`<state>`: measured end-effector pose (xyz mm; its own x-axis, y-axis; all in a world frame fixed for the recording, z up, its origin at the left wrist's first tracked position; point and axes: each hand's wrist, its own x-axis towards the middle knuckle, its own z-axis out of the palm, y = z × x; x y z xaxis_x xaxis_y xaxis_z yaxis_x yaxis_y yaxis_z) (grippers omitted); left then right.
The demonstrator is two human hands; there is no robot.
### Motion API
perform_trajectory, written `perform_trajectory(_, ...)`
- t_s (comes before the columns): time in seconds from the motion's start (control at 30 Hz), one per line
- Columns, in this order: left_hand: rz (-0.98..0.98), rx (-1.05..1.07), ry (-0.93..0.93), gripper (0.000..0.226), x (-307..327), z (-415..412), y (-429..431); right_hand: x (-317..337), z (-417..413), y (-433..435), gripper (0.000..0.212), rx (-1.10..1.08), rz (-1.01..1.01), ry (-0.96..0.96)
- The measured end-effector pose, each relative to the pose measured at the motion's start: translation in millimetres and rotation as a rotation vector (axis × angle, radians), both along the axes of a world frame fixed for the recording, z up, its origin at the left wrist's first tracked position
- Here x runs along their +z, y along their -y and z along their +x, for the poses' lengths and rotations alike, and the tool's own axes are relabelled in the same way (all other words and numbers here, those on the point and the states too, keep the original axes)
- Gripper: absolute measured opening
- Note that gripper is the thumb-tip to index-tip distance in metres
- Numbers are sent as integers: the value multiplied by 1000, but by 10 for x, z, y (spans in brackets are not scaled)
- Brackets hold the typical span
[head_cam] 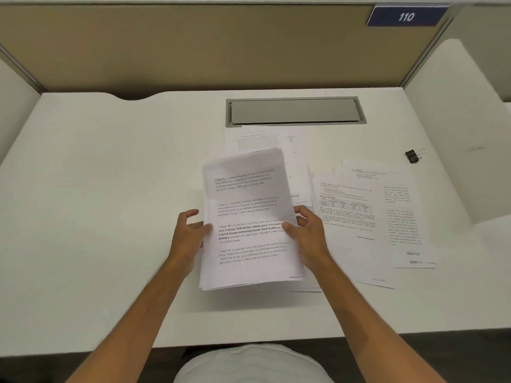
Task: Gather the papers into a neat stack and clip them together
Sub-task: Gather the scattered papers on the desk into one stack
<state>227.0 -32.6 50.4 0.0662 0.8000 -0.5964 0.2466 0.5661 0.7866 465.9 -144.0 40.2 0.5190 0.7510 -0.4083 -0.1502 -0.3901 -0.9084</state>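
A stack of printed white papers (249,194) is lifted off the desk at the middle of the view, its top edge tilted away from me. My left hand (188,233) grips its left edge, thumb on the top sheet. My right hand (307,230) grips the right edge the same way. More loose papers (356,217) lie flat and spread out on the desk to the right, and one sheet (257,138) lies behind the stack. A black binder clip (413,155) lies far right on the desk, apart from both hands.
The white desk (96,203) is bounded by a tan partition (193,45) behind and white side panels. A grey cable hatch (294,111) is set into the desk behind the papers. A blue sign reading 110 (406,16) hangs top right.
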Motion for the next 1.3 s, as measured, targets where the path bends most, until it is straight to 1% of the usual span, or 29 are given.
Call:
perform_trajectory(0.07, -9, 20, 28, 42, 33, 48, -64, 46, 94, -72, 28, 5, 10, 9)
perform_trajectory(0.17, 52, -18, -32, 22, 69, 198, -213, 103, 218, -258, 24, -10, -34, 93)
perform_trajectory(0.23, 86, -29, -100, 20, 72, 308, -280, 99, 248, -381, 19, -27, -127, 204)
perform_trajectory(0.3, 119, -44, -184, 18, 53, 433, -351, 48, 257, -530, 15, -20, -261, 357)
perform_trajectory(0.37, 148, -52, -270, 19, -6, 537, -416, -29, 240, -645, 12, 2, -383, 487)
perform_trajectory(0.47, 166, -42, -372, 17, -66, 650, -452, -31, 189, -771, 23, 28, -521, 557)
perform_trajectory(0.57, 176, -56, -452, 20, -111, 688, -471, -16, 116, -849, 33, 30, -586, 569)
perform_trajectory(0.63, 156, -60, -458, 21, -146, 689, -513, -29, 102, -875, 39, -13, -594, 503)
perform_trajectory(0.8, 42, -23, -380, 15, -165, 677, -595, -64, 154, -904, 51, -118, -578, 314)
perform_trajectory(0.9, 2, 1, -332, 22, -165, 669, -620, -67, 178, -909, 62, -112, -556, 241)
perform_trajectory(0.97, -27, 10, -295, 31, -168, 663, -635, -74, 197, -901, 64, -100, -505, 209)
perform_trajectory(1.03, -34, 7, -266, 31, -183, 656, -660, -65, 207, -883, 60, -80, -423, 208)
perform_trajectory(1.13, 32, -29, -234, 15, -161, 648, -680, -48, 210, -855, 42, -19, -329, 293)
perform_trajectory(1.2, 95, -49, -213, 13, -118, 660, -694, -26, 240, -844, 37, -42, -307, 330)
perform_trajectory(1.3, 161, -73, -166, 14, -34, 713, -789, 32, 343, -890, 36, -118, -283, 357)
